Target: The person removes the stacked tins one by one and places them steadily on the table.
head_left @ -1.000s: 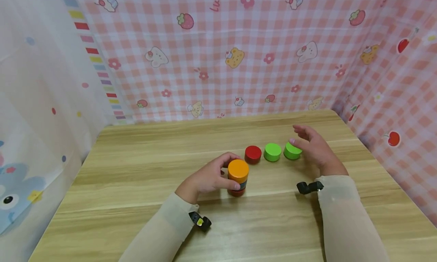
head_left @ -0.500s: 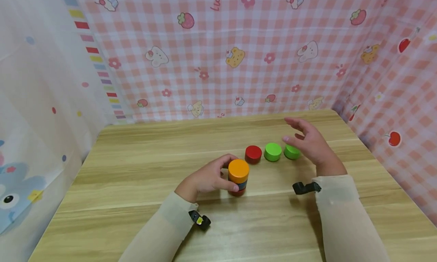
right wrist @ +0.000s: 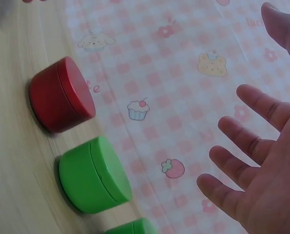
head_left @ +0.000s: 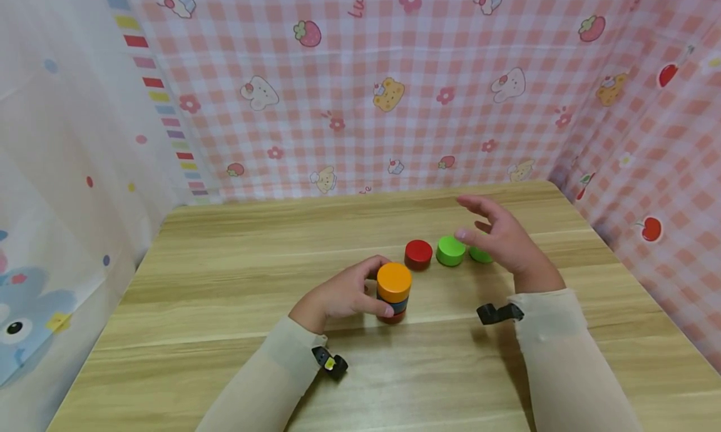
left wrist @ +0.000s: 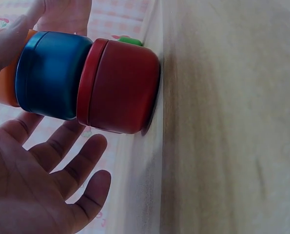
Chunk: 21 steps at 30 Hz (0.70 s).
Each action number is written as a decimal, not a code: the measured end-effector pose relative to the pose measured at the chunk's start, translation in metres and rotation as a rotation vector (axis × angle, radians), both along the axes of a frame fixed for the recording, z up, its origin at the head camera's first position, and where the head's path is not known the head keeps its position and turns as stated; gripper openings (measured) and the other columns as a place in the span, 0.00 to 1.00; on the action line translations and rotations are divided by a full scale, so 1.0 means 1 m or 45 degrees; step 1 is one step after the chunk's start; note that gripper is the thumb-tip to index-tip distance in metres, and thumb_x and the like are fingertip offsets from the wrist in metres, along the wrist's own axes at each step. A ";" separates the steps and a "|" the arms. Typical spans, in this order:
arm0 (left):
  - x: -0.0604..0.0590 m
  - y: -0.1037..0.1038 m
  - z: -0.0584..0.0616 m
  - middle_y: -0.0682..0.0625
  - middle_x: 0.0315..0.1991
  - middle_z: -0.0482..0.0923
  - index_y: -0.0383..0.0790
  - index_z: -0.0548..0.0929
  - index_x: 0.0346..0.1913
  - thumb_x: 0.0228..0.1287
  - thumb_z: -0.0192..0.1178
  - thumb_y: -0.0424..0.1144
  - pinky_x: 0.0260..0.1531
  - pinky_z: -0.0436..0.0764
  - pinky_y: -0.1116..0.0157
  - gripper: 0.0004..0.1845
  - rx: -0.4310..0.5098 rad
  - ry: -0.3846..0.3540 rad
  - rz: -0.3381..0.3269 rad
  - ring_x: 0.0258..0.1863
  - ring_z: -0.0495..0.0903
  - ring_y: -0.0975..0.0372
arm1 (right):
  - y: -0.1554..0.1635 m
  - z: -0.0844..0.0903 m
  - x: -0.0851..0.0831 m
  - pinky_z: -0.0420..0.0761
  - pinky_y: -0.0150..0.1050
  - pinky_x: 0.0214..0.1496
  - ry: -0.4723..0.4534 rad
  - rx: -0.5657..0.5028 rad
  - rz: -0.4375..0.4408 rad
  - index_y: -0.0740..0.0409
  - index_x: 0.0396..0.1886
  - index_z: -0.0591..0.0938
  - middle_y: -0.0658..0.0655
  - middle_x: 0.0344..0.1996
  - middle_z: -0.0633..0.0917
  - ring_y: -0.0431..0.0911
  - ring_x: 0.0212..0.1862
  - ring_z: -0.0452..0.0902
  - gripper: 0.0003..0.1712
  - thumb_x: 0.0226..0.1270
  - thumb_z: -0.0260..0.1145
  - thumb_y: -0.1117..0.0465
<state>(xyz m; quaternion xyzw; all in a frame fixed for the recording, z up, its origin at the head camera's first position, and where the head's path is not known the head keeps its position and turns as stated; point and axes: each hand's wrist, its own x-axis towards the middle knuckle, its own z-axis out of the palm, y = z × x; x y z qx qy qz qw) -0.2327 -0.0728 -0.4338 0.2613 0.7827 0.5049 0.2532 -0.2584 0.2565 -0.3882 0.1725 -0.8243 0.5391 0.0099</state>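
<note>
- Left hand [head_left: 345, 290] is loosely gripping a jar stack [head_left: 394, 292] (orange, blue, red downward), standing near and left of a lone red jar [head_left: 418, 255].
- Right hand [head_left: 501, 239], fingers spread, is holding nothing, hovering near green jars [head_left: 450, 253].

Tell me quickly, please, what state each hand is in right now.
Left hand: holding the stack of jars between thumb and fingers.
Right hand: open, holding nothing.

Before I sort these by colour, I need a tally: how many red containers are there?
2: the lowest red container in the stack, and another red container standing on the table beside a green container. None seems hidden.
</note>
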 end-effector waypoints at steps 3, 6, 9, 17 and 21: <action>0.000 0.000 0.000 0.52 0.64 0.78 0.52 0.74 0.67 0.60 0.78 0.41 0.71 0.70 0.44 0.34 -0.005 -0.004 0.000 0.68 0.72 0.54 | -0.004 0.000 0.001 0.58 0.68 0.79 0.006 0.007 0.021 0.64 0.76 0.69 0.64 0.77 0.69 0.61 0.79 0.58 0.37 0.72 0.70 0.62; 0.000 0.000 0.000 0.52 0.64 0.78 0.52 0.74 0.67 0.60 0.78 0.41 0.71 0.70 0.44 0.34 -0.009 -0.007 0.003 0.68 0.72 0.53 | -0.009 0.000 0.002 0.57 0.68 0.79 0.012 0.006 0.047 0.63 0.76 0.70 0.65 0.77 0.69 0.61 0.79 0.58 0.37 0.71 0.70 0.62; 0.000 0.000 -0.001 0.52 0.64 0.78 0.51 0.74 0.67 0.60 0.78 0.40 0.70 0.71 0.45 0.34 -0.011 -0.007 0.006 0.67 0.73 0.53 | -0.013 0.000 0.003 0.57 0.69 0.79 0.026 0.008 0.081 0.63 0.76 0.70 0.66 0.77 0.69 0.62 0.78 0.59 0.36 0.71 0.70 0.63; 0.000 0.000 -0.003 0.51 0.64 0.78 0.52 0.76 0.66 0.60 0.78 0.40 0.71 0.71 0.44 0.33 -0.036 0.009 0.017 0.68 0.73 0.52 | -0.028 0.002 0.008 0.57 0.69 0.79 0.027 0.049 0.166 0.60 0.76 0.71 0.63 0.76 0.70 0.61 0.78 0.61 0.37 0.69 0.72 0.65; 0.000 0.000 -0.002 0.51 0.63 0.79 0.52 0.76 0.65 0.60 0.78 0.40 0.72 0.69 0.43 0.32 -0.036 0.014 0.012 0.68 0.73 0.52 | -0.034 0.003 0.010 0.57 0.69 0.79 0.033 0.064 0.203 0.60 0.76 0.71 0.63 0.75 0.71 0.61 0.78 0.60 0.38 0.69 0.73 0.64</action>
